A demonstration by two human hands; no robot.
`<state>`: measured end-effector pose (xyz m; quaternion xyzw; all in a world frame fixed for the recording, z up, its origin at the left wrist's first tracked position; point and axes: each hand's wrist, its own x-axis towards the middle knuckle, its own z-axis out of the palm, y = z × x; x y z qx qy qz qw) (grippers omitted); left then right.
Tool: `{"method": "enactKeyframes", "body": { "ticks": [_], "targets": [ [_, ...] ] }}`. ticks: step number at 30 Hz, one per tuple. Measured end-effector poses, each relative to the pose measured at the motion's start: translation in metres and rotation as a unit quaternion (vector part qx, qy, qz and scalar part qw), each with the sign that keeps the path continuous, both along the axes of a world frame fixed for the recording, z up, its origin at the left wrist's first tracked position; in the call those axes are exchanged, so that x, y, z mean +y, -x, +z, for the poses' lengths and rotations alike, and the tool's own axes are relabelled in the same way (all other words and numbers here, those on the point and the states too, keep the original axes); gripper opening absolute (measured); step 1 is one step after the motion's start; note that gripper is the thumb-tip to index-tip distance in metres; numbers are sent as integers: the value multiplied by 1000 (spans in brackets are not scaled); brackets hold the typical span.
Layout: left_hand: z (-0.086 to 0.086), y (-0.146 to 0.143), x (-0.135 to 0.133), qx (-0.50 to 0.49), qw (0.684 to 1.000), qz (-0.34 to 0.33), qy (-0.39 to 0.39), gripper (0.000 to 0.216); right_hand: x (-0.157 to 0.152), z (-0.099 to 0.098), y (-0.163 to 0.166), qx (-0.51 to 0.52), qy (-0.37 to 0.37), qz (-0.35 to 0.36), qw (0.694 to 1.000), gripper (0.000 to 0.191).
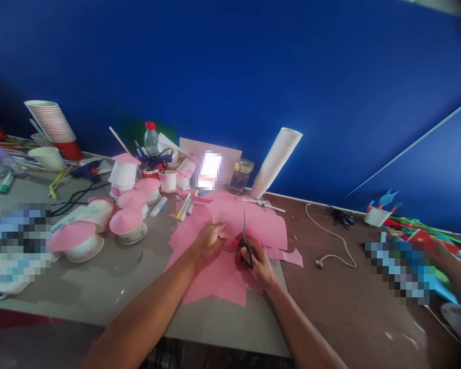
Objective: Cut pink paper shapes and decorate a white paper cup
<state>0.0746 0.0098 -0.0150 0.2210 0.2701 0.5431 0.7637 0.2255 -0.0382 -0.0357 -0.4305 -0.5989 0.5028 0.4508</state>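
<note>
My left hand point(208, 240) is closed on a rounded piece of pink paper point(228, 217), holding it up above a heap of pink paper sheets point(230, 277) on the table. My right hand point(258, 261) grips black-handled scissors point(246, 241). Their blades point up and away from me, into the right edge of the held piece. Both forearms reach in from the bottom of the view.
Several paper cups capped with pink paper point(128, 225) stand at left, with markers point(184, 207), a glue gun point(86, 170) and a water bottle point(150, 137). Tall leaning stacks of cups point(276, 161) point(54, 123) stand at the back. A white cable point(332, 241) lies right. Another person's arm point(455, 271) is at far right.
</note>
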Motion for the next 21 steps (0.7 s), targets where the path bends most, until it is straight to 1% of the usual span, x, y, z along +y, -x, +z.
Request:
{"method": "enactKeyframes", "body": {
  "ticks": [5, 13, 16, 21],
  "targets": [
    [0, 1, 0, -1, 1000, 2, -11, 6, 0, -1, 0, 3, 11, 3, 1000, 45],
    [-2, 1, 2, 2, 1000, 3, -6, 12, 0, 1, 1, -7, 11, 1, 1000, 46],
    [-3, 1, 3, 2, 1000, 11, -7, 12, 0, -1, 0, -15, 6, 2, 1000, 43],
    [-4, 2, 3, 3, 1000, 8, -11, 11, 2, -6, -1, -11, 12, 5, 1000, 41]
  ]
}}
